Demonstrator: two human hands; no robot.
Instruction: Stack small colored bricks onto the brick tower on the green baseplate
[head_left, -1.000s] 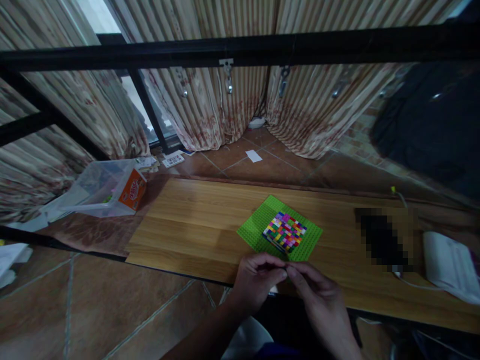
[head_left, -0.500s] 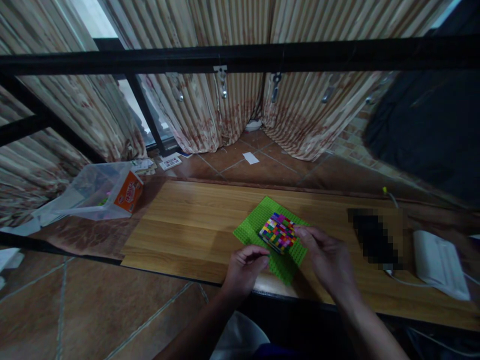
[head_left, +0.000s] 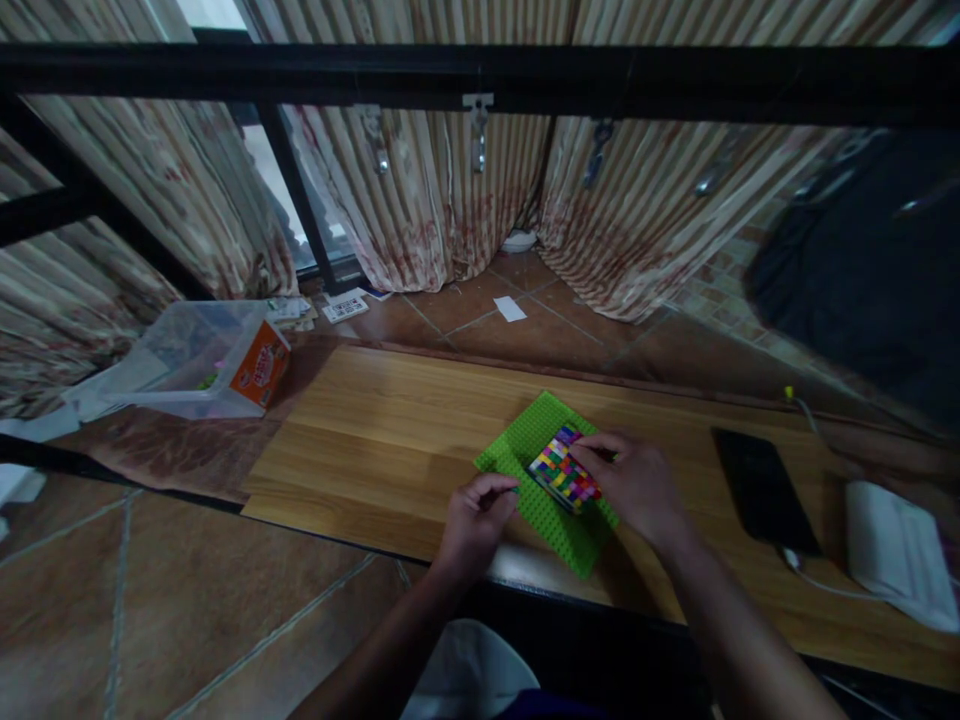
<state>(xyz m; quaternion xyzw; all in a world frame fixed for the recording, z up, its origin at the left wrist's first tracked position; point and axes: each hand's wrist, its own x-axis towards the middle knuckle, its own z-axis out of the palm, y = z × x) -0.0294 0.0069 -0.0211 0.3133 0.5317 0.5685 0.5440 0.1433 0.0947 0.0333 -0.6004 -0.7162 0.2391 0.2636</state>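
A green studded baseplate (head_left: 517, 440) lies at an angle on the wooden table. On it sits a flat block of small multicoloured building bricks (head_left: 566, 475). My right hand (head_left: 637, 490) reaches over the block from the right, thumb and fingers together at its upper surface; whatever is between the fingertips is hidden. My left hand (head_left: 476, 515) is at the plate's left corner, thumb and forefinger pinched together. Something tiny may be in that pinch, too small to name.
On the wooden table (head_left: 360, 430), a black phone (head_left: 765, 490) with a white cable lies right of my arm, beside a white device (head_left: 896, 550). A clear plastic bin (head_left: 187, 385) with an orange label stands left. A black rail (head_left: 420, 80) crosses above.
My right hand has moved from the block's right edge onto its top. My left hand has drawn slightly left, away from the block. The view has shifted a little.
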